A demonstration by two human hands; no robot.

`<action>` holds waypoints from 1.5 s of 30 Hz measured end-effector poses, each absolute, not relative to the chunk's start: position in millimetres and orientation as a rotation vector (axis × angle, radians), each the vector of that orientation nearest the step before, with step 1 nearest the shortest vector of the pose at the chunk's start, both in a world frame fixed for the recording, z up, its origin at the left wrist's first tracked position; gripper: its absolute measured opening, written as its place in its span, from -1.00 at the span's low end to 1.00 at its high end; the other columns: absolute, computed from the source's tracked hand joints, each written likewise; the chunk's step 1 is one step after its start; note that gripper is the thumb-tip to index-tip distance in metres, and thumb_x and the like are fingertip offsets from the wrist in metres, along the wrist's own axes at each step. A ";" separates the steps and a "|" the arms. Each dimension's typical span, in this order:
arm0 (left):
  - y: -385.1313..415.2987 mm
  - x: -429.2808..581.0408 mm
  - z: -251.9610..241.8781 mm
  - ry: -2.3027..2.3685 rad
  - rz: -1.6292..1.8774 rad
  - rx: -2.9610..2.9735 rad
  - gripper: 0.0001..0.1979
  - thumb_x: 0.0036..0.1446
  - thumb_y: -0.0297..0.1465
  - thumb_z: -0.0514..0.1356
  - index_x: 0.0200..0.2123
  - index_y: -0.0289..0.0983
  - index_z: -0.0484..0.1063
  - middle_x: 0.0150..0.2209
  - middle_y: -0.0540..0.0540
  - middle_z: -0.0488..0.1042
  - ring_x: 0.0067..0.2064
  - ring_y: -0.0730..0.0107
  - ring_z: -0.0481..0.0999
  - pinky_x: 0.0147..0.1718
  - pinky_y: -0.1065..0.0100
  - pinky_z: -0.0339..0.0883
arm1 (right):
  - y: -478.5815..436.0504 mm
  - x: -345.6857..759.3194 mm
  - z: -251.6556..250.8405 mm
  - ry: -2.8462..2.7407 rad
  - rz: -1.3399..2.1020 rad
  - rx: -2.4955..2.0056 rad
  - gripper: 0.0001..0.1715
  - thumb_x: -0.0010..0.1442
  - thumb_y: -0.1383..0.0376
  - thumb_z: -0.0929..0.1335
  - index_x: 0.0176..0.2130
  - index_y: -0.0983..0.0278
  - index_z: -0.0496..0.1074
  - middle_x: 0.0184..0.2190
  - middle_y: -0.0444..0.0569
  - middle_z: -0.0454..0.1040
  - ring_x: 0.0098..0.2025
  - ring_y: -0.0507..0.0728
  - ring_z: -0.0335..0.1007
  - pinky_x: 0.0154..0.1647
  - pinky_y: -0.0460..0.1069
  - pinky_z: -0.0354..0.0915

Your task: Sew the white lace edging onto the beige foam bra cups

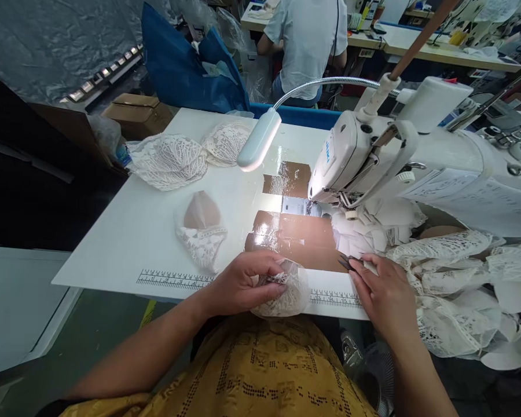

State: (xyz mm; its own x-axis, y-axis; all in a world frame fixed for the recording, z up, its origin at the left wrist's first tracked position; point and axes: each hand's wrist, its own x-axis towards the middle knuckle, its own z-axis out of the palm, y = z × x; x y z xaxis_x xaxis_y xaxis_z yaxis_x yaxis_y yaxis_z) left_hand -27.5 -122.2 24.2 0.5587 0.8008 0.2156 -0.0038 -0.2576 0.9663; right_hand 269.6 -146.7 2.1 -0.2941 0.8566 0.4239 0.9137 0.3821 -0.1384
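Observation:
A bunched white lace piece (293, 292) is pinched between the thumb and fingers of my left hand (247, 284) at the table's front edge. To the right, my right hand (386, 292) is closed on small dark snips (344, 262), whose tips point left over the brown tape. The lace and the snips are apart. A lace cup with a beige pad (202, 226) lies flat on the white table, left of my hands. Behind the tape stands the white sewing machine (342, 156), its needle area lit.
Lace cups (169, 161) lie at the table's back left. A lamp (259, 139) hangs over the middle. White lace pieces (451, 289) are heaped at the right. A person (306, 43) sits beyond the table, near a blue bag (186, 69).

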 end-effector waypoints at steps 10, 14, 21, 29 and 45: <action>-128.2 -17.6 29.2 0.697 0.847 1.833 -0.87 0.17 -0.53 0.20 -0.23 -0.32 0.54 -0.22 -0.14 0.47 -0.22 0.39 0.45 -0.24 0.39 0.35 | -150.1 195.3 37.0 -1.965 1.061 -1.263 -0.86 0.13 0.27 0.42 -0.24 0.18 0.44 -0.50 -0.20 0.39 -0.47 0.00 0.26 -0.47 -0.11 0.18; -133.3 -23.4 27.1 0.739 0.872 1.854 -0.88 0.16 -0.51 0.22 -0.23 -0.30 0.54 -0.27 -0.10 0.44 -0.26 0.43 0.43 -0.30 0.44 0.32 | -145.1 187.8 37.1 -1.847 1.192 -1.176 -0.92 0.15 0.30 0.40 -0.40 0.23 0.44 -0.37 -0.12 0.45 -0.34 0.03 0.37 -0.33 -0.08 0.25; -133.4 -25.1 27.8 0.689 0.894 1.906 -0.77 0.17 -0.45 0.22 -0.08 -0.28 0.46 -0.16 -0.14 0.44 -0.15 0.35 0.43 -0.16 0.34 0.36 | -149.6 184.4 36.4 -1.667 1.348 -1.143 -0.86 0.14 0.34 0.38 -0.46 0.25 0.38 -0.39 -0.10 0.50 -0.36 0.05 0.40 -0.32 -0.05 0.27; -127.1 -19.3 50.8 0.930 0.712 1.773 -0.84 0.21 -0.44 0.13 -0.12 -0.30 0.36 -0.30 -0.02 0.40 -0.33 0.50 0.37 -0.36 0.45 0.30 | -151.5 177.4 35.9 -1.679 1.335 -1.205 -0.83 0.12 0.35 0.38 -0.49 0.25 0.34 -0.49 -0.17 0.42 -0.44 0.01 0.29 -0.40 -0.09 0.20; -134.3 -25.1 47.8 0.894 0.690 1.937 -0.64 0.22 -0.44 0.14 0.09 -0.28 0.30 -0.06 -0.12 0.49 -0.08 0.35 0.49 -0.12 0.36 0.39 | -153.4 175.4 34.8 -1.582 1.208 -1.232 -0.80 0.12 0.31 0.39 -0.52 0.25 0.40 -0.51 -0.13 0.49 -0.43 0.03 0.40 -0.41 -0.09 0.28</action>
